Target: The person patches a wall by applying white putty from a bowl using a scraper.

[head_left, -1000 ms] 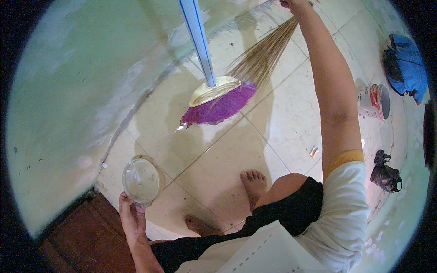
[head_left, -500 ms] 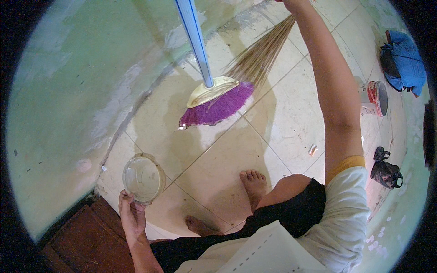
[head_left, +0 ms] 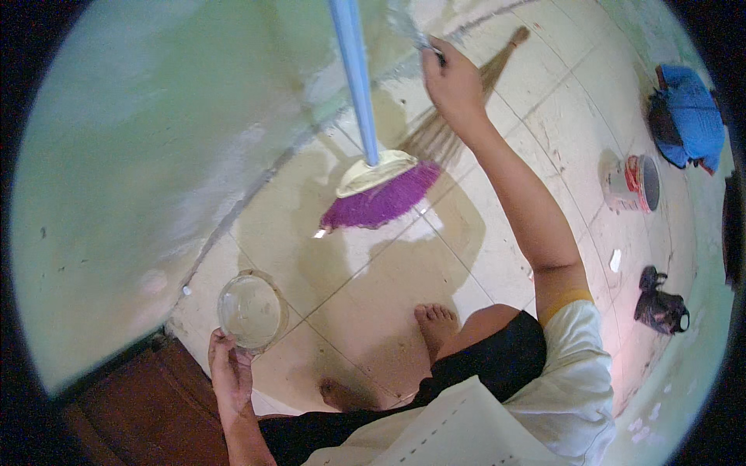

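My left hand [head_left: 231, 373] grips the rim of a clear round plastic bowl [head_left: 250, 311] above the floor, near the wall's foot. Out in front, my right hand [head_left: 457, 84] is closed on a small tool [head_left: 423, 43] with a dark handle. Its pale far end blurs against the wall, so its kind cannot be made out. Just left of that hand runs the light-blue handle [head_left: 356, 85] of a broom with purple bristles [head_left: 381, 203]. Behind it, a stick broom [head_left: 497, 70] lies partly hidden by my right hand and forearm.
A green, patchy wall [head_left: 132, 155] rises on the left above the tiled floor [head_left: 365, 311]. To the right are a white-and-red bucket [head_left: 633, 185] lying on its side, a blue cloth bundle [head_left: 688, 116] and a black plastic bag [head_left: 660, 303]. Brown wooden furniture [head_left: 148, 404] stands at lower left.
My right hand has come down and left from the top edge, toward the wall, and the tool now shows. My left hand still holds the bowl. The whole view has shifted slightly.
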Action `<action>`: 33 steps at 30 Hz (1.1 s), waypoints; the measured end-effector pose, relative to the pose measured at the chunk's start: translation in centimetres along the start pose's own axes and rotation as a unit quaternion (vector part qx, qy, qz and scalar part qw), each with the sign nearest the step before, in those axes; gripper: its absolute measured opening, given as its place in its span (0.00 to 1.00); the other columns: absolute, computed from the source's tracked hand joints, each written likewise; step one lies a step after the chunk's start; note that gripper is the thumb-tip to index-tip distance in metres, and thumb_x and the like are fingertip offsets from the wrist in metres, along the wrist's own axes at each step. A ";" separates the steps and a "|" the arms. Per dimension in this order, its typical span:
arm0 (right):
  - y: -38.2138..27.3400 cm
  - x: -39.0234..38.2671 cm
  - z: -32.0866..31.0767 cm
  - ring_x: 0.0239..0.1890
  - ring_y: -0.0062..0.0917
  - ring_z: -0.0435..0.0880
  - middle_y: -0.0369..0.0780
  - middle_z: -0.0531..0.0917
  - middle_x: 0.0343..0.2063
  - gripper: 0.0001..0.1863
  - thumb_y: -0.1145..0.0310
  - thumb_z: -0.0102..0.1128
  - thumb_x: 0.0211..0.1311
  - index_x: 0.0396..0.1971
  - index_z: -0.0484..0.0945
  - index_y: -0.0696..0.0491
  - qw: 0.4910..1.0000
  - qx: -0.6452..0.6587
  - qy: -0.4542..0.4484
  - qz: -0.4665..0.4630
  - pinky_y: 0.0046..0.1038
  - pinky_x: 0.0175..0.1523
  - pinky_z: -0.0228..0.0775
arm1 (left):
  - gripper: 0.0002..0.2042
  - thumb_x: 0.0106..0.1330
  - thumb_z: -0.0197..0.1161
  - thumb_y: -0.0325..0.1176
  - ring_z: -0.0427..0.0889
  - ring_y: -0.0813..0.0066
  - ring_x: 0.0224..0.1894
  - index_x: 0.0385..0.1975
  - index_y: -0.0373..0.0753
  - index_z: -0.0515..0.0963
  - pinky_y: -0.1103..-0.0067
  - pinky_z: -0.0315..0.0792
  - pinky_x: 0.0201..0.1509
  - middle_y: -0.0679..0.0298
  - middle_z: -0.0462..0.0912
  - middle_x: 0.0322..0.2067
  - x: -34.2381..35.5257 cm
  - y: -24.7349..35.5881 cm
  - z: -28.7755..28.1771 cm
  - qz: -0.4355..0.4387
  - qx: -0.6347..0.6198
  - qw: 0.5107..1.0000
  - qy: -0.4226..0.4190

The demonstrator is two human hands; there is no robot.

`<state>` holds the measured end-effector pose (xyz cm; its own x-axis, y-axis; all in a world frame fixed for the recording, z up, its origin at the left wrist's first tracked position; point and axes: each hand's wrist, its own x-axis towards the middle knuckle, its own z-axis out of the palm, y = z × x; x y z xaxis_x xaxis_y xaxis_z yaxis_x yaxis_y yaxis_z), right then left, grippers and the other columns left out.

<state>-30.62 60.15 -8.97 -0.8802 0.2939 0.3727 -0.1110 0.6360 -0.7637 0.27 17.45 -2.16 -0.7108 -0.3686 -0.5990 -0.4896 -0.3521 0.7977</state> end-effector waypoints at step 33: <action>-36.5 -3.7 -11.4 0.22 0.18 0.68 0.37 0.74 0.30 0.18 0.63 0.46 0.72 0.58 0.66 0.52 0.782 0.605 -0.069 -0.135 0.20 0.24 0.58 | 0.07 0.65 0.54 0.33 0.78 0.65 0.48 0.39 0.39 0.71 0.63 0.78 0.46 0.58 0.77 0.45 -9.2 6.8 -6.9 0.136 -0.131 0.982 -0.027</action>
<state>-18.03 43.93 23.55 -0.7812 0.1323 0.6101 -0.5832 -0.5035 -0.6375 6.95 12.45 8.30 -0.8268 -0.4350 -0.3568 -0.1376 -0.4585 0.8780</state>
